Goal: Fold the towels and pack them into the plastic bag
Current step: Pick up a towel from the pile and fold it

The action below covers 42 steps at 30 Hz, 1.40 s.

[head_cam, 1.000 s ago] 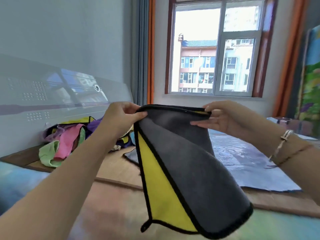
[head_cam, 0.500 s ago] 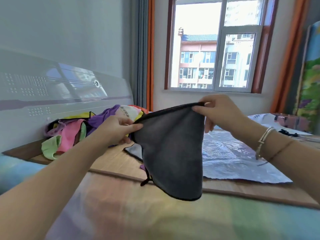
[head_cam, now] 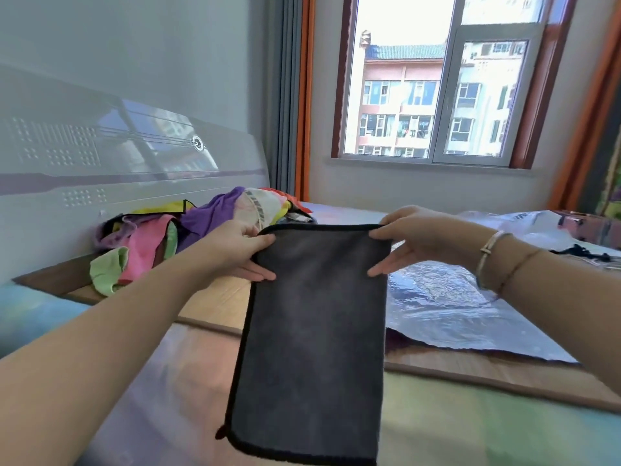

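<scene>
Above the bed [head_cam: 470,432], the left hand [head_cam: 235,252] and right hand [head_cam: 413,243] pinch the grey towel's [head_cam: 316,338] top corners; it hangs straight below them.

Wooden bed platform [head_cam: 215,299] below the glossy grey headboard [head_cam: 127,169]; heaped on it beside the headboard, multicoloured loose towels [head_cam: 174,237]; farther right, flat clear plastic bag [head_cam: 447,311].

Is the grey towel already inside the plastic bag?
No. Both the left hand and right hand hold the grey towel up by its top corners.
</scene>
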{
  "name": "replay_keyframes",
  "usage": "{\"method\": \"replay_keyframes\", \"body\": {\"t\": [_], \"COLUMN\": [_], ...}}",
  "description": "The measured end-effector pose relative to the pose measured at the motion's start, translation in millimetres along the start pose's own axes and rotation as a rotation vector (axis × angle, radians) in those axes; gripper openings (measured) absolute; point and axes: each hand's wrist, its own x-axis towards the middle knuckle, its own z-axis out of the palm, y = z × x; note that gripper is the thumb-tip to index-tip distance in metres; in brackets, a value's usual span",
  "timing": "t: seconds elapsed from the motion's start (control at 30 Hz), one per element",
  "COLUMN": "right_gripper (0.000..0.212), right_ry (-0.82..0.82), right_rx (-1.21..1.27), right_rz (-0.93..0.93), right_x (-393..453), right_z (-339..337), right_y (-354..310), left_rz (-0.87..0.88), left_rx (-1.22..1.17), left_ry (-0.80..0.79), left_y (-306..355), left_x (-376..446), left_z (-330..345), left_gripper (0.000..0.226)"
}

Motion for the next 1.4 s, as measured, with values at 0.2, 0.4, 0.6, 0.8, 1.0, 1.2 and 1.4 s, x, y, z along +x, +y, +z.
{"method": "replay_keyframes", "body": {"t": [0.2,0.4,0.6,0.8,1.0,1.2,1.4], "right_gripper": [0.014,0.015,0.015,0.017,0.008,0.024,0.036], "right_ry": [0.36,0.367,0.114,-0.138,0.244,0.416,0.319], "right_rx": [0.227,-0.029,-0.338,-0.313,-0.391,-0.681,-0.844], "right_rz": [-0.461,-0.551,-0.415,-0.291,-0.32,-0.279,-0.038], "right_x": [59,71,56,45,102,176,207], "right_z": [-2,0,34,52,60,74,92], "right_y": [-25,22,117,151,138,142,176], "left_rz": [0.511,0.558,0.384,0.148,0.05,-0.038,-0.172], "left_rx": [-0.05,0.106,0.405,0.456,0.261,0.207,0.574], "left_ry": [0.265,0.233,-0.02,-0.411,-0.087,0.234,0.363], "left_y": [38,15,-83,-125,-118,-137,-171], "left_x": [43,52,30,7,61,132,158], "left_z": [-15,-11,3,16,25,48,67], "left_gripper": [0.012,0.025,0.021,0.017,0.014,0.018,0.027]}}
